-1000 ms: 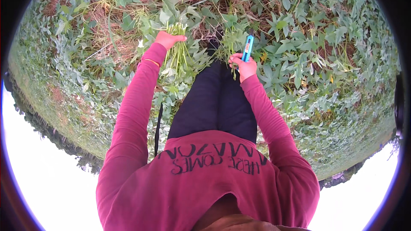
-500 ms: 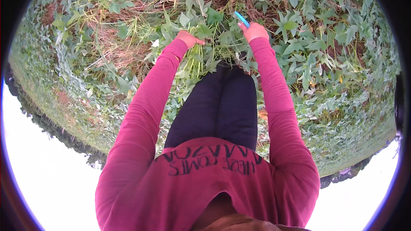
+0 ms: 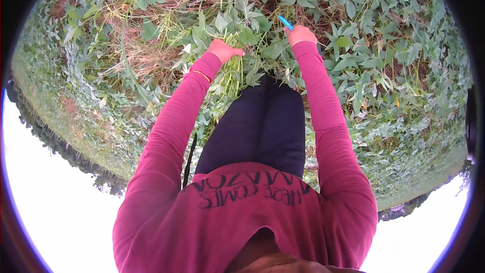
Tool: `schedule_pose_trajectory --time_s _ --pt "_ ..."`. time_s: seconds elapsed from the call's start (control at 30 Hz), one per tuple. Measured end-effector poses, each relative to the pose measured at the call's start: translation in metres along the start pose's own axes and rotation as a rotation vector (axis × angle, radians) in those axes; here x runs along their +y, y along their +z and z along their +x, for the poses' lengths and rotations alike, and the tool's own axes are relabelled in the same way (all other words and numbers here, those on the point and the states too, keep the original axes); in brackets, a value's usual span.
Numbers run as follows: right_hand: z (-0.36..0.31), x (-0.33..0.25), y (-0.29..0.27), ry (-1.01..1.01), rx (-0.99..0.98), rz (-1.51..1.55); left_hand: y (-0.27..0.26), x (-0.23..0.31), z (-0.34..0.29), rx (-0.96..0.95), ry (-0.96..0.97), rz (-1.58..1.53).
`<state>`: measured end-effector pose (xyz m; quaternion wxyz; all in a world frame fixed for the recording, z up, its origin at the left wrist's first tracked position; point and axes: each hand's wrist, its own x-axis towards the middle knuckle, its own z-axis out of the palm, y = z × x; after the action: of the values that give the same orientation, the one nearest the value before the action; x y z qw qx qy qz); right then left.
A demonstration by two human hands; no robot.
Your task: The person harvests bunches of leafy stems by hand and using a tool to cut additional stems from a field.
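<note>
My left hand (image 3: 223, 50) is closed round a bunch of green leafy vine stems (image 3: 233, 74). Their leaves (image 3: 222, 23) spread above the fingers and the stalks hang below, beside my left leg. To the right, my right hand (image 3: 302, 36) grips a slim bright blue tool (image 3: 285, 21) that points up and left. Whether it has a blade cannot be seen. Between my two hands, leafy vines (image 3: 273, 50) stand in front of my feet, which the foliage hides.
Low vines with lobed leaves (image 3: 374, 60) cover the field on both sides. Dry brown grass (image 3: 144, 45) lies in patches at the left. My legs in dark trousers (image 3: 252, 126) stand close below the hands. A dark tree line (image 3: 65, 154) edges the field at the far left.
Both hands stay near the same place and keep their holds. The blue tool has tilted slightly. A dark strap or cord now shows beside my left thigh.
</note>
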<state>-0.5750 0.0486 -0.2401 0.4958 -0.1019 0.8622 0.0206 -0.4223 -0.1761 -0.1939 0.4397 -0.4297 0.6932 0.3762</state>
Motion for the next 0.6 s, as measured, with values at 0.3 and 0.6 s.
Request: schedule_pose_trajectory --time_s 0.3,0.6 --pt "0.046 0.005 0.006 0.029 0.11 0.007 -0.016 0.026 -0.057 -0.042 0.136 -0.172" --pt "-0.09 -0.028 -0.024 -0.169 -0.154 1.773 -0.01 0.019 -0.17 0.002 0.368 -0.487"
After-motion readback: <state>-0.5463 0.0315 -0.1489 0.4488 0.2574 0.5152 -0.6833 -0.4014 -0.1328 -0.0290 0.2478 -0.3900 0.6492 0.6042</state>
